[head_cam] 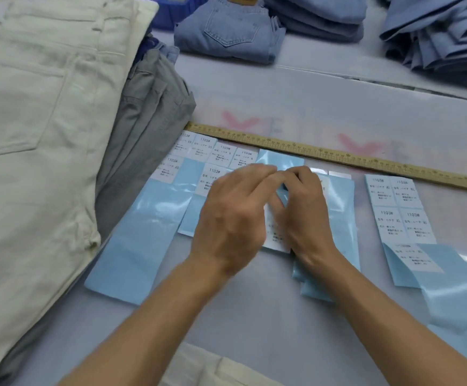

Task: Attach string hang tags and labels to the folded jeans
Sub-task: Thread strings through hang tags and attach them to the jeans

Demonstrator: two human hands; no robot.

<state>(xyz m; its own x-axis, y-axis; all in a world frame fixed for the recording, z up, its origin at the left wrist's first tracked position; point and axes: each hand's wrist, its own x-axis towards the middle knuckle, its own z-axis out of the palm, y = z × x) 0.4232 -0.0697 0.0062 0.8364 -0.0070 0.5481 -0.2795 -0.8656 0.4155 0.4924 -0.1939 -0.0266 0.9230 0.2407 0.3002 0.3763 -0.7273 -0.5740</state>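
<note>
A white printed label (275,232) on its pale blue backing sheet (340,215) is worked at the middle of the table (254,324), between both hands. The left hand (232,215) is held above the sheets with its fingers (257,176) curled toward the right hand; the right hand (306,207) is set against the label's right edge, its fingers (296,174) bent and meeting those of the left over a small blue strip. Whether the strip or the label is actually pinched cannot be told, since the fingertips are blurred and overlap.

More label sheets are spread around: a row marked XS and S (212,151) lies to the upper left, a peeled blue backing (140,243) to the left, and a sheet of XL labels (402,207) to the right, with a curled blue backing strip (449,288) below it. A wooden ruler (338,157) is laid across the table just beyond the sheets.

Cream folded jeans (31,129) are stacked at the left, on top of grey folded jeans (148,121) whose edge touches the nearest sheets. Light blue folded jeans (226,32) are seen at the far side, with further blue stacks (443,37) to the far right. A blue plastic basket (171,12) is partly visible at the top.
</note>
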